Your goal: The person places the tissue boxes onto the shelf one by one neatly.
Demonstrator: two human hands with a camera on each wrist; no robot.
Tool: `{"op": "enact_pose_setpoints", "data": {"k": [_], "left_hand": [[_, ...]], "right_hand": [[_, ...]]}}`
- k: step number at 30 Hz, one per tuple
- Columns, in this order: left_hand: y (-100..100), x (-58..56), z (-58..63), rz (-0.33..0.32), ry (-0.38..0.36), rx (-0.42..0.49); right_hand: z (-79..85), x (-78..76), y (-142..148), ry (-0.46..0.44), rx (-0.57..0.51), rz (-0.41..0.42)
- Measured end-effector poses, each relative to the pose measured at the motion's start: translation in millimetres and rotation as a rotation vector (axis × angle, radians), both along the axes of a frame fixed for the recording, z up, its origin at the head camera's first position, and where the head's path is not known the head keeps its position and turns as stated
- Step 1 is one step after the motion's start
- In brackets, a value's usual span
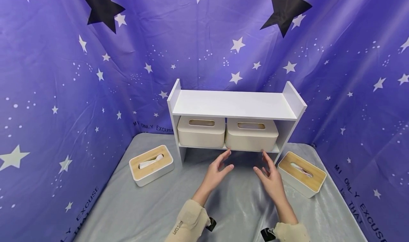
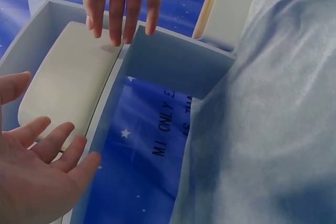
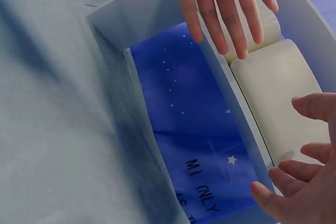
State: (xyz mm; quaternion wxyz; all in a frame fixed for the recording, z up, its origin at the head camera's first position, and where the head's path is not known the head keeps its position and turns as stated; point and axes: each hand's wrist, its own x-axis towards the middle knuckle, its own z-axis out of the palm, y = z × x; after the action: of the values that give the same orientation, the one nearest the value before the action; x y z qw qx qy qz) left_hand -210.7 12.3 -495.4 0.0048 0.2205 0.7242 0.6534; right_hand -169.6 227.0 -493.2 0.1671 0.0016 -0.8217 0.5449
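Observation:
Two cream tissue boxes stand side by side on the middle shelf of a white shelf unit (image 1: 234, 103): the left box (image 1: 201, 137) and the right box (image 1: 252, 139). Each has an oval slot in its top. My left hand (image 1: 214, 174) is at the right box's lower left front, fingers spread and relaxed. Opposite it, my right hand (image 1: 272, 183) has its fingertips near that box's lower right front. The palms face each other with nothing between them. Both wrist views show the fingers loosely extended beside the right box (image 2: 71, 72).
A white tissue box with a wooden lid (image 1: 151, 165) lies on the grey cloth (image 1: 236, 206) left of the unit. A similar wooden-lidded box (image 1: 301, 174) sits at the right, beside the unit's leg. A blue starry curtain (image 1: 204, 39) hangs behind and along both sides.

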Motion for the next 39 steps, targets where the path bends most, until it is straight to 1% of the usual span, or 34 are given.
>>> {"op": "enact_pose_setpoints", "data": {"k": [5,9,15,23,26,31,34,39], "left_hand": [[-1.7,-0.4,-3.0,-0.010,-0.023,0.018],[-2.4,-0.6,-4.6,-0.017,-0.036,0.056],[-4.8,-0.4,-6.9,-0.039,-0.037,0.081],[-10.3,2.1,-6.4,-0.044,-0.027,0.058],[-12.0,2.2,-7.1,-0.048,-0.045,0.062],[-15.3,1.0,-11.1,-0.057,-0.102,0.075],[-17.8,0.1,-13.5,-0.061,-0.111,0.069],[-22.4,-0.4,-17.2,-0.054,-0.099,0.057]], "right_hand": [[-2.0,0.2,-2.1,-0.013,0.014,0.010],[-3.3,1.4,-2.8,-0.027,0.024,0.029],[-6.0,2.2,-4.6,0.005,0.003,0.089],[-9.4,3.2,-9.1,0.038,0.038,0.141],[-11.7,4.4,-10.7,0.046,0.042,0.179],[-17.0,5.2,-13.2,0.027,0.028,0.244],[-20.1,4.6,-14.4,0.019,0.015,0.282],[-23.0,5.3,-17.0,-0.004,0.012,0.322]]}}
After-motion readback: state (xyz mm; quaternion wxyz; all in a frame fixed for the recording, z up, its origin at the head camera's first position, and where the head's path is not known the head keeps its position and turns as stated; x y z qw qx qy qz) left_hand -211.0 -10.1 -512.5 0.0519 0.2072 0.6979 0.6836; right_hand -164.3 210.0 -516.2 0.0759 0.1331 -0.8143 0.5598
